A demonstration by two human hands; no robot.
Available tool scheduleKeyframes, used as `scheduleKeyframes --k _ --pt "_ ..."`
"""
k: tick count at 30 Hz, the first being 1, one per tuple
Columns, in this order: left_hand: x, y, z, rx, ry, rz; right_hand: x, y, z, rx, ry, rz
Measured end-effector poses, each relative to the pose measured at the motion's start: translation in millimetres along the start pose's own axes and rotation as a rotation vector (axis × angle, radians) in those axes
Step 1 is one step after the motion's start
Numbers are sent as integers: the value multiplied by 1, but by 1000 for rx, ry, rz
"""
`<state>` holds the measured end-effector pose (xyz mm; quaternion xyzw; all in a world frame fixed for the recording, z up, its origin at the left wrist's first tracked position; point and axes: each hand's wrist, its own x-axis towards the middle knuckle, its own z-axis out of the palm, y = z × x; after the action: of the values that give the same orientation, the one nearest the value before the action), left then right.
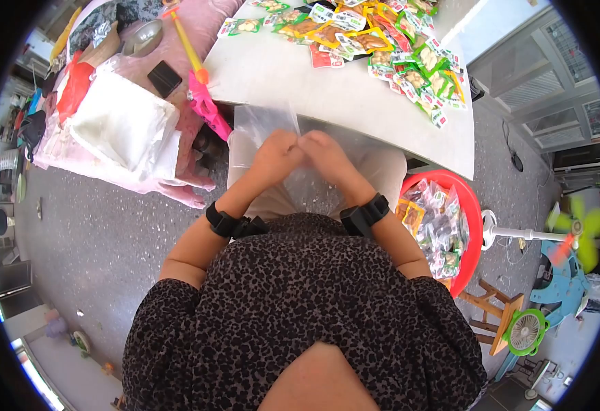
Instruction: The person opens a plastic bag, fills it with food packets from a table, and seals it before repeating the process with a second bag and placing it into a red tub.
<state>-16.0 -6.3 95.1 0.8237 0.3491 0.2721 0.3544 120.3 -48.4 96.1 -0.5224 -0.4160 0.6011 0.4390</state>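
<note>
Over my lap, in front of the table edge, my left hand point(277, 156) and my right hand point(326, 159) meet with fingers closed in a pinch. Between them they hold a clear plastic bag point(262, 121), whose see-through sheet spreads up toward the table and down over my knees. The fingertips partly hide where the bag is gripped. On the white table point(272, 75) lies a heap of small snack packets point(372, 41) in green, yellow and red wrappers. By my right leg a red tub point(476, 226) holds several clear bags with packets inside point(440, 222).
At left, a pink-covered table point(57, 152) carries a stack of white bags point(125, 127), a black box point(164, 79) and a metal bowl point(144, 39). A wooden stool point(498, 312) and a green fan point(526, 331) stand at right, near a white fan pole point(526, 234).
</note>
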Motion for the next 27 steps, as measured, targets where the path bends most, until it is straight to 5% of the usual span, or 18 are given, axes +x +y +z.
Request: scheduleKeyframes --k 7,10,13,16,19,27 --pt "5 2 -5 -152 -69 -93 -2 -12 -1 -29 26 -27" --pt "8 1 -4 -196 74 -67 6 -7 -2 50 77 -52" --pt "15 4 -15 18 375 68 16 -5 -7 86 128 -83" --pt "29 15 -34 257 472 359 25 -19 -3 45 198 -122" --pt "48 16 -40 382 507 398 45 -36 1 198 153 -138" --pt "84 -35 -9 435 351 -5 99 -8 -24 25 -41 -219"
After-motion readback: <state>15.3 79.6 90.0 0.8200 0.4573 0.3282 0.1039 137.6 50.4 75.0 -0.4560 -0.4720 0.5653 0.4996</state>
